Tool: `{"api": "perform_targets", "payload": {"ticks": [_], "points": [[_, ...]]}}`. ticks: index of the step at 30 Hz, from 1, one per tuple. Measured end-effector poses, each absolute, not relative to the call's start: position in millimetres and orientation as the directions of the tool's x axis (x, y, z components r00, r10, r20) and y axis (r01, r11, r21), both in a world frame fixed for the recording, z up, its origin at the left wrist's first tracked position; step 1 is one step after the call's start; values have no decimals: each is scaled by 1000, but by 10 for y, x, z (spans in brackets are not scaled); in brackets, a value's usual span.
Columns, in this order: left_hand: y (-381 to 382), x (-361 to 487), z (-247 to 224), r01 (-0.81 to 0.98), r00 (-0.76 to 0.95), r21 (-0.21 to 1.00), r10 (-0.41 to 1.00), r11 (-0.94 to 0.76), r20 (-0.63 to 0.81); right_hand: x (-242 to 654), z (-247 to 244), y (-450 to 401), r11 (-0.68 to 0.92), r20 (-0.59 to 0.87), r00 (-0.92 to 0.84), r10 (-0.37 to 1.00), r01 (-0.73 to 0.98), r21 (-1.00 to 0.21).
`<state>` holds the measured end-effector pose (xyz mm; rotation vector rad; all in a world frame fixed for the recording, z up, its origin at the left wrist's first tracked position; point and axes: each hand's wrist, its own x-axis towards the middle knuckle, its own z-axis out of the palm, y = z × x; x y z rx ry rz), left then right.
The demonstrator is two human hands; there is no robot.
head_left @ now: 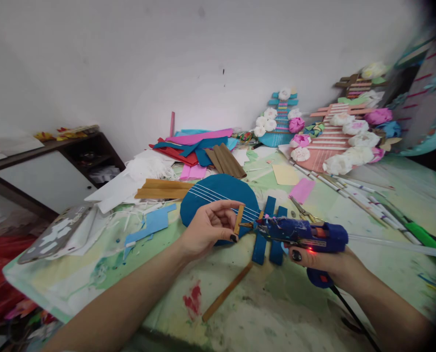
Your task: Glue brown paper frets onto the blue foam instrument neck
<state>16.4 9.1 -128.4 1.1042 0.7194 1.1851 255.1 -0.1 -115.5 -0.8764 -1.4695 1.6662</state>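
My left hand [212,224] pinches a short, narrow yellow-brown strip [239,219] upright between thumb and fingers. In my right hand [326,261] is a dark blue glue gun [302,233] with a red light showing; its nozzle points left and meets or nearly meets the strip. Behind and below them lies a blue rounded cutout [221,188] with white strings across it. Two blue crossbars [277,247] lie at its right end, partly under the glue gun. A longer brown strip [227,292] rests on the table nearer to me.
Colored paper [192,146] and brown corrugated pieces [225,160] lie at the back. Flower-decorated blue [278,128] and pink [337,142] instrument shapes stand at back right. Scissors [304,210] lie behind the glue gun, and a phone [56,233] is at left. A cord [352,313] trails from the gun.
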Motion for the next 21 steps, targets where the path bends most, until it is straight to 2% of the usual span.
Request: {"api": "perform_targets", "payload": {"ticks": [18,21], "points": [[84,142,-1280,-339,301,941,948,-1,109,2546,-1191,21,-33,3,-373,928,-90,-995],[79,141,-1282,-336,304,942,947,0,109,2529,-1155,12,-57,-18,-400,916,-86,-995]]}}
